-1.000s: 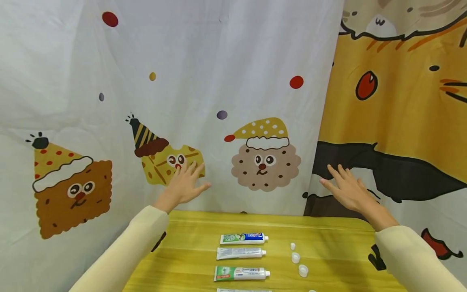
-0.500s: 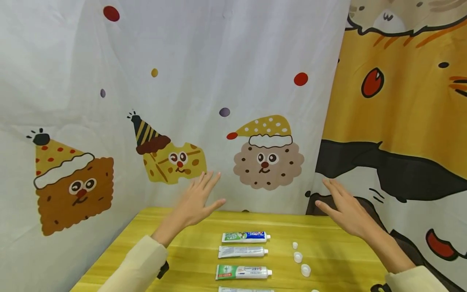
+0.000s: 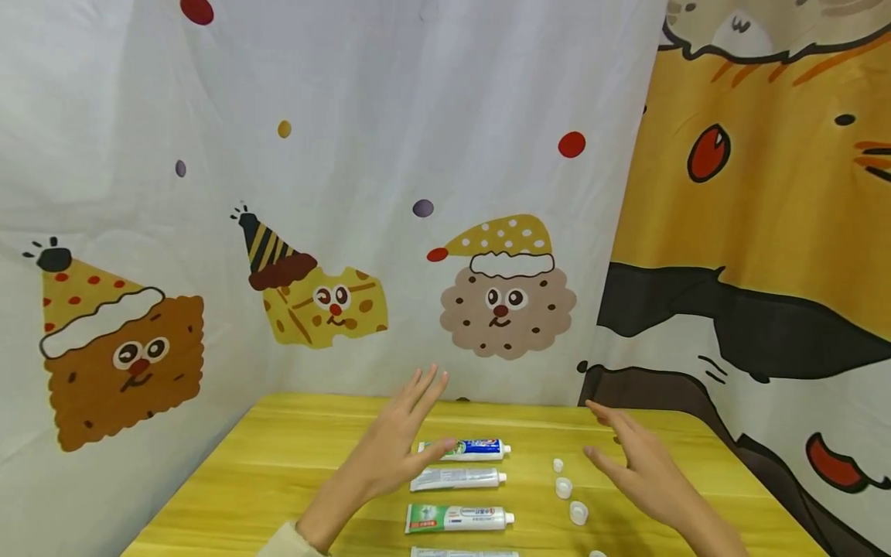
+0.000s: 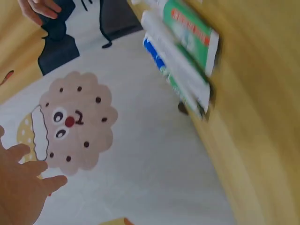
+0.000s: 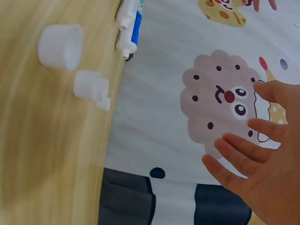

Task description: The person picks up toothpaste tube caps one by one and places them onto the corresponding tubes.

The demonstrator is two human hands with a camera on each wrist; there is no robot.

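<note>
My left hand [image 3: 393,445] hovers over the left ends of the toothpaste tubes, fingers extended, holding nothing. It partly hides the blue-and-green toothpaste tube [image 3: 482,449] at the back. In front of that lie a silvery-white tube [image 3: 459,479], a green-and-white tube [image 3: 459,519] and another tube [image 3: 462,552] cut off by the lower frame edge. All are uncapped, nozzles to the right. To their right stands a column of white caps: a small cap [image 3: 558,465], a larger cap [image 3: 564,488] and another cap [image 3: 578,513]. My right hand [image 3: 643,472] is raised right of these caps, fingers spread, gripping nothing.
The yellow wood-grain table [image 3: 278,456] ends at a printed cloth backdrop [image 3: 390,93] with cartoon figures, which also rises along the left. One more cap [image 3: 597,554] shows at the bottom edge of the head view.
Both hands have come down from in front of the backdrop to above the table. The left hand has also moved right, toward the tubes. Tubes and caps stay in place.
</note>
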